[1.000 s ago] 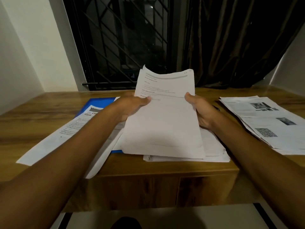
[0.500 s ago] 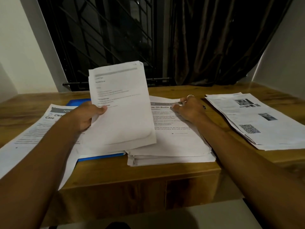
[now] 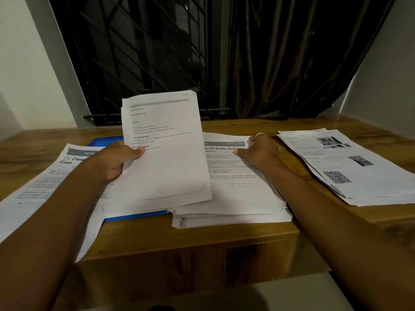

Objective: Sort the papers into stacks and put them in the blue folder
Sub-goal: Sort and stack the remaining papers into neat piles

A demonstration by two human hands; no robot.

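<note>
My left hand (image 3: 116, 160) gripped one sheaf of papers (image 3: 166, 158), raised over the one blue folder (image 3: 134, 216). My right hand (image 3: 258, 152) lay on the middle stack (image 3: 235, 198) of three on the desk (image 3: 202, 243); whether it gripped a sheet, I couldn't tell.

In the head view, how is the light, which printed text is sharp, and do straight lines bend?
Head view: dim warm room light, the window black. Head view: the bold headline on the middle stack reads; small print on the held sheets is soft, and the left stack smears toward the frame edge. Head view: wide-angle distortion bows the desk edge.
</note>
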